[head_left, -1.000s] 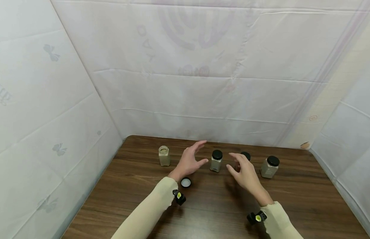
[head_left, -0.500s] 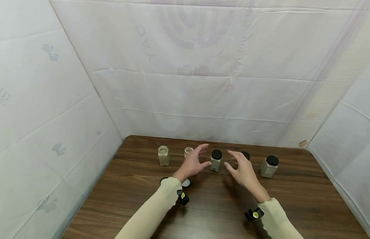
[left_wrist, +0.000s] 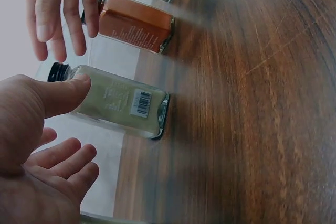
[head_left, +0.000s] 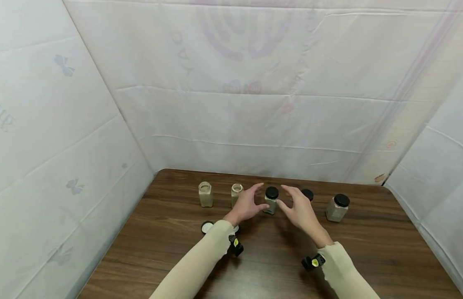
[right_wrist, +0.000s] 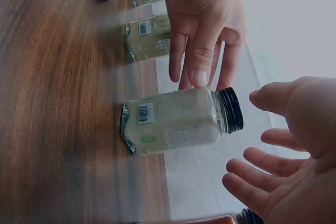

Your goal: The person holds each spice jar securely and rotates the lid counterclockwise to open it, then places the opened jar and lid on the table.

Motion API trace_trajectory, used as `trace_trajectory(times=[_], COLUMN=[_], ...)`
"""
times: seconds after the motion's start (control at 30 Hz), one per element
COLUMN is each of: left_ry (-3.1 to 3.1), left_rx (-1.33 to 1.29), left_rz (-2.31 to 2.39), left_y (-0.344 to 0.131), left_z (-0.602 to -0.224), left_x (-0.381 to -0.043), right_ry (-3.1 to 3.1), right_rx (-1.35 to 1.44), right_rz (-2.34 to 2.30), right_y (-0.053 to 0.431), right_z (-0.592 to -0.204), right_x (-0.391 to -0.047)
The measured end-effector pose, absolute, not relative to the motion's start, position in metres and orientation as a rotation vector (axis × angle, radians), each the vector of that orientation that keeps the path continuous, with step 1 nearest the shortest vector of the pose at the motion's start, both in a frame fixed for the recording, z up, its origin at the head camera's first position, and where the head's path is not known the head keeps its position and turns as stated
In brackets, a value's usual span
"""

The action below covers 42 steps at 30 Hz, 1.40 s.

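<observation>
A square glass spice jar [head_left: 270, 206] of pale powder, with a black screw lid [right_wrist: 231, 110], stands upright between the two hands. To its left is my left hand [head_left: 247, 205], fingers spread and loosely bent, its thumb right at the jar's upper part in both wrist views. My right hand [head_left: 300, 211] is on the other side, thumb and fingers apart around the lid's level. In the right wrist view a gap shows between the right thumb and the lid. Behind the right hand is a jar of orange-red powder [left_wrist: 135, 22], partly hidden in the head view.
Two lidless jars, one far left [head_left: 206, 195] and one beside the left hand [head_left: 236, 194], stand in the same row. A black lid [head_left: 207, 227] lies near the left sleeve, which partly hides a second lid. Another capped jar [head_left: 336, 208] stands at right.
My left hand has moved right, toward the middle jar, uncovering the second lidless jar behind it. My right hand has shifted slightly left and up toward the lid.
</observation>
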<state>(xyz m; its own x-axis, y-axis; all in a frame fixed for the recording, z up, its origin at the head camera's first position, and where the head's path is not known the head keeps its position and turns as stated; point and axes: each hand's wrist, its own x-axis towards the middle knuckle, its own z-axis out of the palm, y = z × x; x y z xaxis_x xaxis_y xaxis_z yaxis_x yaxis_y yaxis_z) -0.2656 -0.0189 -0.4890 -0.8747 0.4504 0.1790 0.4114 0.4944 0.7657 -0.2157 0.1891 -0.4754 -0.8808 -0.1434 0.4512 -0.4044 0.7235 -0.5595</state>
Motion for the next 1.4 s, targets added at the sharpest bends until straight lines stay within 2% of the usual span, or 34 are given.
trace_trajectory(times=[1.4], left_ry=[2.685], left_rx=[0.664], left_rz=[1.286], left_y=[0.001], left_z=[-0.506], left_x=[-0.285], right_ry=[-2.647], right_rx=[0.299], right_rz=[1.003], right_y=[0.169], right_z=[-0.479], right_x=[-0.241])
